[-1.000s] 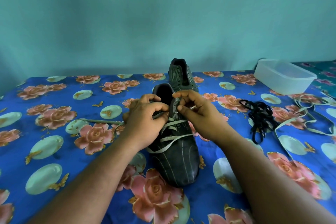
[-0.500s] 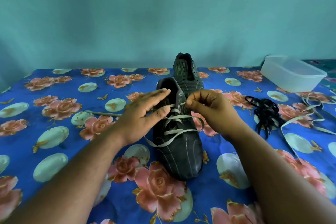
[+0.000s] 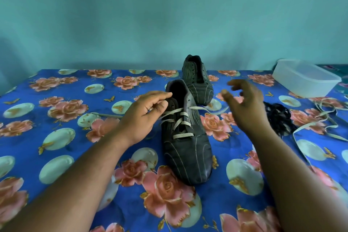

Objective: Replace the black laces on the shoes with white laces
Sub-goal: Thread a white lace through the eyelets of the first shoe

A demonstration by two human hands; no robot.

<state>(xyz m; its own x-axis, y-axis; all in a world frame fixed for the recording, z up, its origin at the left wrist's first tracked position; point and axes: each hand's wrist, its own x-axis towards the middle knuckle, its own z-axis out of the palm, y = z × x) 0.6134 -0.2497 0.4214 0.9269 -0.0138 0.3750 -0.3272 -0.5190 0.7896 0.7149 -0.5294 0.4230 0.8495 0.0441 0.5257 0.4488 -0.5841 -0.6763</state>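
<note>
My left hand (image 3: 143, 117) pinches the white lace (image 3: 180, 117) on the near shoe (image 3: 185, 149); my right hand (image 3: 244, 103) hovers spread, empty. Risk: tugging one-sidedly may unthread the loose end.

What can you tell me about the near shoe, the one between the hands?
The near shoe is dark grey, leather-looking, with thin pale stripes. It stands upright on the floral cloth, toe toward the camera, opening facing up. A white lace crosses its lower eyelets; the top ones look unlaced. The left hand touches its collar and pinches the lace.
</note>
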